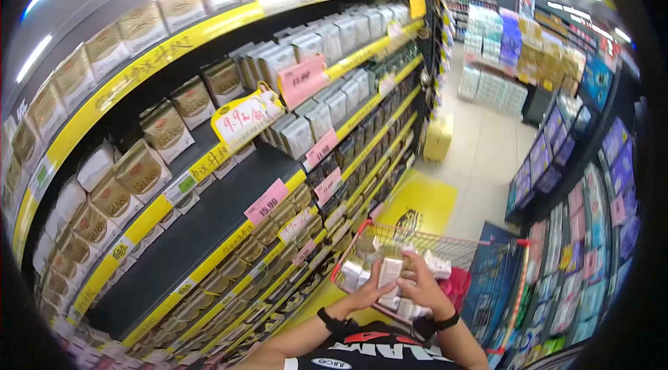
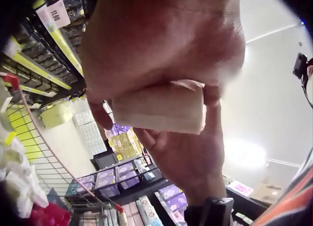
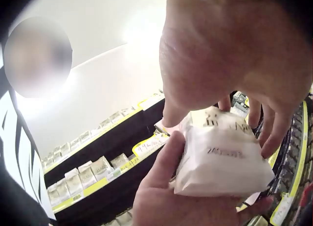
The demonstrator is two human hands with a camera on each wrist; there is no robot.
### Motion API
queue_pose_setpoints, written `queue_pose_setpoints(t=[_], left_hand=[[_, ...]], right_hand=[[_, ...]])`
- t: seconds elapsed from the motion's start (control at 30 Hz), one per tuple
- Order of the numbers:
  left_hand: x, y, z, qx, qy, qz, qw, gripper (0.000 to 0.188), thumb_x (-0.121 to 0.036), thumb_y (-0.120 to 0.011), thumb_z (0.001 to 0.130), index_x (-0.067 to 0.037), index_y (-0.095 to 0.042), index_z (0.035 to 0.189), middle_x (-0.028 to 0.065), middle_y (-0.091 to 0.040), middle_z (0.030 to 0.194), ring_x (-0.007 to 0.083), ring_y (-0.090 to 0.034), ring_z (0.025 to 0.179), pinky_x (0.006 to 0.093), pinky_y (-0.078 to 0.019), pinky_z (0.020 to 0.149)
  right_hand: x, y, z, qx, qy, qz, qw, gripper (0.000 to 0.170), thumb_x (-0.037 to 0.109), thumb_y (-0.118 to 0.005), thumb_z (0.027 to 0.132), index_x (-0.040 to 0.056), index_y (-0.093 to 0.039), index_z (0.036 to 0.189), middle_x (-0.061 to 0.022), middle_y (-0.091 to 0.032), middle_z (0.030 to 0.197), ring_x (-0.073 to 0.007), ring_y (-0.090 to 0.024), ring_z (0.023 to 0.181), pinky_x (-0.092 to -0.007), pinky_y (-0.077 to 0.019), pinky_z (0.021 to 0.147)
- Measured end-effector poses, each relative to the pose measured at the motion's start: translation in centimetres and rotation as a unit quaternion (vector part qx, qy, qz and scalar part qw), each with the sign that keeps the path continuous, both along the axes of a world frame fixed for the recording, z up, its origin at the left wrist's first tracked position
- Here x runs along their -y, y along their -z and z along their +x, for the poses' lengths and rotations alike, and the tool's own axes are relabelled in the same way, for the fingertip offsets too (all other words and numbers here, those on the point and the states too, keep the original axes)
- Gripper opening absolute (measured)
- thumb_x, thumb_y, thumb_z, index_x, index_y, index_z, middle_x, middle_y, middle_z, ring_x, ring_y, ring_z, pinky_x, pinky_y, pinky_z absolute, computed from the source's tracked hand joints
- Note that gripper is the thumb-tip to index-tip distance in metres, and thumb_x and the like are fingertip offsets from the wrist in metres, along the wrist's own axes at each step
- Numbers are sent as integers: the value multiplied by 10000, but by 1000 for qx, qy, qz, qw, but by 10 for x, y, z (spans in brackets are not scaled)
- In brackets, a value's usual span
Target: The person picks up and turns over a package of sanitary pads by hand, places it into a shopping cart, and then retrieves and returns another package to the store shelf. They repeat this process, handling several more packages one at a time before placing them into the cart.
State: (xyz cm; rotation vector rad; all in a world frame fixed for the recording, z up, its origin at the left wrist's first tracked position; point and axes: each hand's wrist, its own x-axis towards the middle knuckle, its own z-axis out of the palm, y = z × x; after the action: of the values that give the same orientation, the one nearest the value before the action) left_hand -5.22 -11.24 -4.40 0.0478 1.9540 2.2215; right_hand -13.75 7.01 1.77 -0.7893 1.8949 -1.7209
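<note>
A small white soft pack (image 1: 391, 270) is held between both hands above the shopping cart. The left hand (image 1: 367, 293) grips it from below and the side, with its thumb along one edge. In the right wrist view the right hand (image 3: 234, 64) is over the top of the pack (image 3: 222, 165), its thumb on one side and its fingers on the far side. Small print shows on the white face, and a beige panel with dark lettering is at its upper end. The left wrist view shows the pack (image 2: 159, 108) edge-on between the hands.
The red-rimmed wire cart (image 1: 362, 227) holds several white packs (image 1: 355, 274) and a red item (image 1: 456, 285). On the left stands a long shelf (image 1: 229, 213) with yellow edges, price tags and rows of gold packs (image 1: 142, 168). A yellow box (image 1: 438, 137) stands at its far end.
</note>
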Motion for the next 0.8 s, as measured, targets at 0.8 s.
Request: queue_pose_setpoints(t=[0.8], left_hand=[[49,-13,19,-107,-234,-124,958,877,-151,-769,855,41,-147,1443,199,-481,1304,256,-477,1273,422,-396,1071]], right_hand=[[61,3,38,-3,25,-40,999,702,74,-672,907,-4,-293,1492,-218,-470,1408,-274,-522,1281,-391,-478,1020]])
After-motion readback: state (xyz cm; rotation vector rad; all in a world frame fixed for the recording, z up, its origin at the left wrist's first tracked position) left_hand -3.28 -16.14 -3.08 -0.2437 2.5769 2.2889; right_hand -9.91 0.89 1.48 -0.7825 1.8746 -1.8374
